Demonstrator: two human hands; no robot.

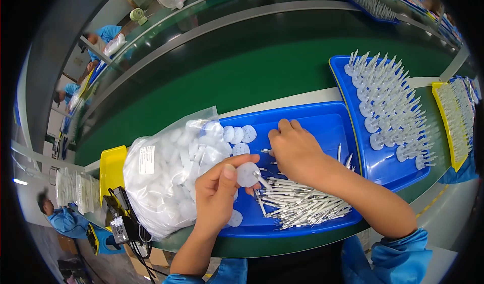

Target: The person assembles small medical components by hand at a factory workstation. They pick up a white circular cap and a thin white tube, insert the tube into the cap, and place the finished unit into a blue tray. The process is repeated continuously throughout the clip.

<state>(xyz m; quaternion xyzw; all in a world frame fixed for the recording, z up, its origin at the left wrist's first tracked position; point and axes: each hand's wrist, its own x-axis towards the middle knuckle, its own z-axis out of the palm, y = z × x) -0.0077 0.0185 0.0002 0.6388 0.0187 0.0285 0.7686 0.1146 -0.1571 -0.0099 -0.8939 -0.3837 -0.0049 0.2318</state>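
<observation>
My left hand (216,189) is closed, pinching a translucent white round disc (247,174) between thumb and fingers. A short white rod (263,182) stands out from the disc's right side. To its right, my right hand (298,152) has its fingers curled together, and a small metallic-tipped end (265,152) shows at the fingertips; the rest of that piece is hidden. Both hands are over a blue tray (322,113). Below the right hand lies a heap of thin white rods (302,203) with dark tips. Several loose discs (241,150) lie at the tray's left.
A clear plastic bag (169,193) full of discs leans over the tray's left end. Right of the tray, another blue tray (348,102) holds rows of discs with upright rods. Cables and a black adapter (121,228) lie left. Co-workers (70,221) sit along the green line.
</observation>
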